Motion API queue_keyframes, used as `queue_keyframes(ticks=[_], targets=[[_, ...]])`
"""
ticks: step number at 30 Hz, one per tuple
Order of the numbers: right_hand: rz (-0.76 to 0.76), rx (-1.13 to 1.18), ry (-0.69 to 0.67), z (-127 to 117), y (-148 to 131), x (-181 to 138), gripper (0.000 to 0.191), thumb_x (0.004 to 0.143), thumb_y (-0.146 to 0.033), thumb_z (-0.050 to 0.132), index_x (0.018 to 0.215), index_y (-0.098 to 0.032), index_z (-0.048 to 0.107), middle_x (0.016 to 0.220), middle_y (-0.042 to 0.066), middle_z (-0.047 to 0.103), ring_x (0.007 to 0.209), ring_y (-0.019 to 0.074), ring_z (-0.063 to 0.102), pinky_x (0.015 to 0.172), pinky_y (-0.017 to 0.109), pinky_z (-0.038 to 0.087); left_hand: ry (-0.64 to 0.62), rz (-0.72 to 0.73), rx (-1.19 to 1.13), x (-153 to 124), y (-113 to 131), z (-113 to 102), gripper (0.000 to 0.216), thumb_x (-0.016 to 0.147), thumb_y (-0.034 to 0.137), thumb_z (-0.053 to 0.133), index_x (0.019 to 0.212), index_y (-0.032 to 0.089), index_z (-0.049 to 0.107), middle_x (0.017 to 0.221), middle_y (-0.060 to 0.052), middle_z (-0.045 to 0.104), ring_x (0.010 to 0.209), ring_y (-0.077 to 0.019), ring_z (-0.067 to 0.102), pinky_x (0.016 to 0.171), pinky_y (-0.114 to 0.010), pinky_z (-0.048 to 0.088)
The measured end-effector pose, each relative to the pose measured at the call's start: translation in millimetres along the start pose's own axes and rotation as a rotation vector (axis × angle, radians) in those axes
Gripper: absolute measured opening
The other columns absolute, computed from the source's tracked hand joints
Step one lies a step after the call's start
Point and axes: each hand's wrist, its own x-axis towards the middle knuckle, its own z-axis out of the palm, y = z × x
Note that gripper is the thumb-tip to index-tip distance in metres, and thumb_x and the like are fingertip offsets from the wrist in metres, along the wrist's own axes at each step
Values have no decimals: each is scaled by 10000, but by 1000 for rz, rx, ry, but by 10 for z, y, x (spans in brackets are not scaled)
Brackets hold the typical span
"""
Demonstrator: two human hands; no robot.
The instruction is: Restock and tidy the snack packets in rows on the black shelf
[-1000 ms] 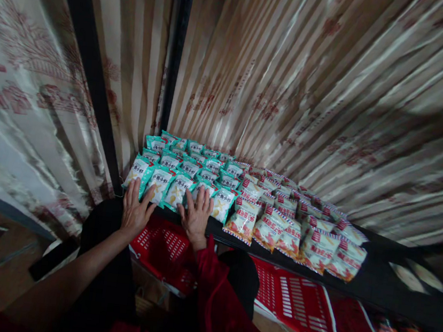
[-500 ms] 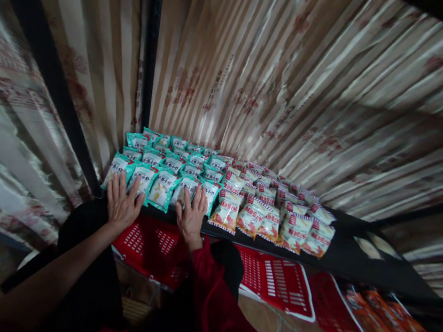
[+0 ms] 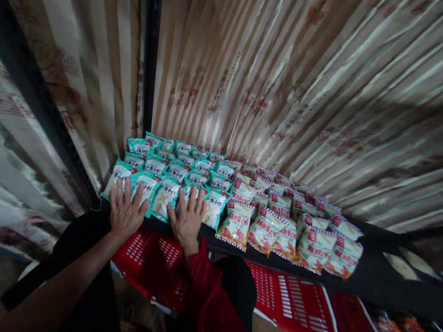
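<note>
My left hand lies flat, fingers spread, on the front row of teal snack packets at the left end of a dark shelf. My right hand, in a red sleeve, also lies flat with fingers apart on the teal packets a little further right. Neither hand grips a packet. To the right of the teal packets lie rows of red-and-white snack packets, filling the middle of the shelf.
Striped, patterned curtains hang behind and to the left of the shelf, with a dark upright post at the corner. Red plastic baskets sit on the floor below the shelf. The shelf's right end is bare.
Both hands stay flat on the front teal packets and have slid slightly forward over them. The view has shifted a little; the packets look pressed into a neater row.
</note>
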Motion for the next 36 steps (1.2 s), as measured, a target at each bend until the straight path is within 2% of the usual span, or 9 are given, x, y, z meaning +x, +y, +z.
queue_keyframes(ticks=[6, 20, 27, 33, 36], targets=[[-5, -11, -2, 14, 4, -7, 590, 882, -493, 524, 1413, -262, 414, 1536, 145, 263, 1430, 356, 124, 1080, 561, 212, -2, 16, 20, -9, 3, 26, 595, 922, 353, 493, 1463, 206, 296, 1577, -128, 31, 1440, -350, 17, 1120, -620, 125], [-23, 8, 53, 5, 0, -68, 585, 888, -503, 512, 1413, -263, 416, 1537, 146, 256, 1430, 359, 120, 1093, 574, 192, -29, -3, 1, 3, 9, 2, 552, 921, 362, 485, 1427, 173, 373, 1568, -165, 99, 1441, -351, 16, 1109, -631, 126], [-107, 8, -65, -28, -10, -49, 561, 919, -500, 455, 1435, -299, 363, 1545, 51, 278, 1438, 322, 111, 1118, 558, 158, 4, 9, -7, 13, 61, -55, 537, 926, 359, 471, 1416, 155, 386, 1558, -187, 136, 1441, -351, 26, 1101, -624, 125], [-108, 3, -77, -44, -7, -46, 585, 917, -493, 463, 1449, -286, 334, 1554, 60, 251, 1441, 321, 99, 1117, 555, 165, -4, -22, -79, 16, 130, -75, 538, 930, 385, 432, 1411, 146, 393, 1561, -178, 138, 1441, -352, 31, 1105, -624, 94], [-117, 13, -64, -45, 4, -65, 599, 911, -490, 476, 1453, -285, 324, 1556, 61, 246, 1442, 324, 92, 1119, 550, 164, 32, -45, -92, -11, 140, -51, 561, 927, 395, 423, 1430, 152, 367, 1562, -165, 146, 1440, -352, 53, 1120, -612, 83]])
